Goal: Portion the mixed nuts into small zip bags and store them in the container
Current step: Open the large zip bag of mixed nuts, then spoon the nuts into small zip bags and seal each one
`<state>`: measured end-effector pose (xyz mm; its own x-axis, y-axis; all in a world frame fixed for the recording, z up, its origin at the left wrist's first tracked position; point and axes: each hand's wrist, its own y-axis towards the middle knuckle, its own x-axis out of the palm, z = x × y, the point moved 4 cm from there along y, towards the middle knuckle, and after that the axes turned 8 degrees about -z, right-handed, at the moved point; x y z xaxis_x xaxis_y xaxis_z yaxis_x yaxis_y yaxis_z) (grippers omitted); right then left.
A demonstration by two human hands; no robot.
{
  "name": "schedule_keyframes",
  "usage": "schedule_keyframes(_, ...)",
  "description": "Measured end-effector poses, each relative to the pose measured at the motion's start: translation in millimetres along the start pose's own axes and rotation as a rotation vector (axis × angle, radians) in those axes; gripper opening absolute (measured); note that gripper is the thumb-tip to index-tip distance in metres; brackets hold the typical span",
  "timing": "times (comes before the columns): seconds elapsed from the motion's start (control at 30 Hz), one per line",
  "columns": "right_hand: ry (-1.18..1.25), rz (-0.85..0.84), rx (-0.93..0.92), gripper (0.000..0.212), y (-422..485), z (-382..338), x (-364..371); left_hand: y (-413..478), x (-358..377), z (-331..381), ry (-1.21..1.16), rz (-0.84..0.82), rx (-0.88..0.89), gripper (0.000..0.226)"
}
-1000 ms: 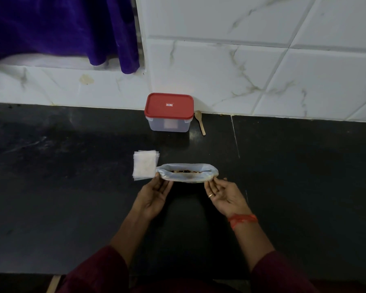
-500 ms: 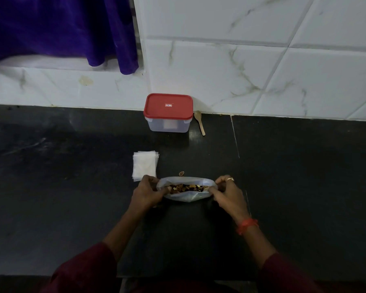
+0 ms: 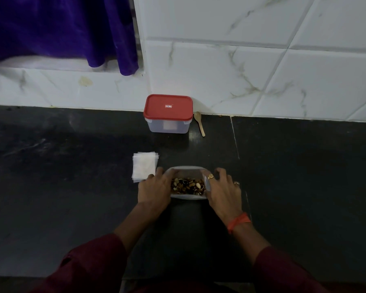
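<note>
Nuts [image 3: 187, 186] lie in a heap inside the big bag [image 3: 186, 167]. The bag sits on the black counter [image 3: 72, 187], near you and in the middle. Your left hand [image 3: 154, 188] grips the bag's left side and your right hand [image 3: 223, 188] grips its right side. The mouth stands wide open between them.

Some things may go wrong from here. The bag looks soft and thin. If you let go of one side, it could flop over and the nuts could roll out onto the counter. If you pull too hard, the side could tear. The small zip bags [image 3: 144, 167] lie just left of your left hand, so a bump from that hand could knock the pile apart. The container [image 3: 168, 125] has its red lid [image 3: 168, 106] on, so nothing can go in until the lid comes off. The spoon [image 3: 199, 123] is far from you, by the wall, so you must free a hand to reach it.

Now count.
- One big bag.
- Nuts: too many to count.
- Two hands.
- One pile of small zip bags; you cannot tell how many are in it.
- One container, one red lid, and one spoon just right of them.
- Two rings [image 3: 210, 177] on your right hand and one orange band [image 3: 239, 222] on that wrist.
- One purple cloth [image 3: 61, 28], hanging far left beside the white tiled wall [image 3: 241, 70].
</note>
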<state>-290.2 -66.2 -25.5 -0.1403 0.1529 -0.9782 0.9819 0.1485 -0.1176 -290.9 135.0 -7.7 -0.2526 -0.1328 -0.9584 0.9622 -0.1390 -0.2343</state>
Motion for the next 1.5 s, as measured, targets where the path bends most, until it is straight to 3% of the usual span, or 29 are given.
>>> schedule_keyframes(0.13, 0.069, 0.023, -0.011, 0.08, 3, 4, -1, -1, 2, 2, -0.079, 0.099, -0.02, 0.069)
schedule_keyframes(0.23, 0.086, -0.016, -0.007, 0.086, 6, 3, 12, 5, 8, 2, -0.113, 0.075, -0.01, 0.069)
schedule_keyframes(0.33, 0.145, -0.059, -0.019, 0.073, 7, 6, 18, 10, 16, -4, -0.115, 0.002, -0.009, 0.064)
schedule_keyframes(0.47, 0.089, -0.033, -0.123, 0.053, 6, 8, 19, 11, 25, -10, -0.227, 0.027, 0.005, 0.038)
schedule_keyframes(0.7, 0.186, 0.034, -0.126, 0.066, 27, 11, 1, 19, 9, -9, -0.43, 0.14, 0.041, 0.055)
schedule_keyframes(0.83, 0.265, 0.026, -0.133, 0.034, 42, 22, -5, 24, 6, -19, -0.381, 0.113, 0.023, 0.044)
schedule_keyframes(1.07, 0.303, 0.155, -0.13, 0.024, 95, 41, -25, 38, -6, -51, -0.574, 0.318, -0.106, 0.029)
schedule_keyframes(1.2, 0.288, 0.068, -0.092, 0.026, 154, 40, -9, 55, -3, -71, -0.612, 0.428, -0.085, 0.021)
schedule_keyframes(1.4, 0.116, 0.104, -0.134, 0.036, 220, 33, 17, 77, 5, -87, -0.713, 0.625, -0.039, 0.022)
schedule_keyframes(1.5, 0.001, 0.178, -0.117, 0.031, 228, 31, 26, 79, 17, -86, -0.747, 0.689, 0.008, 0.026)
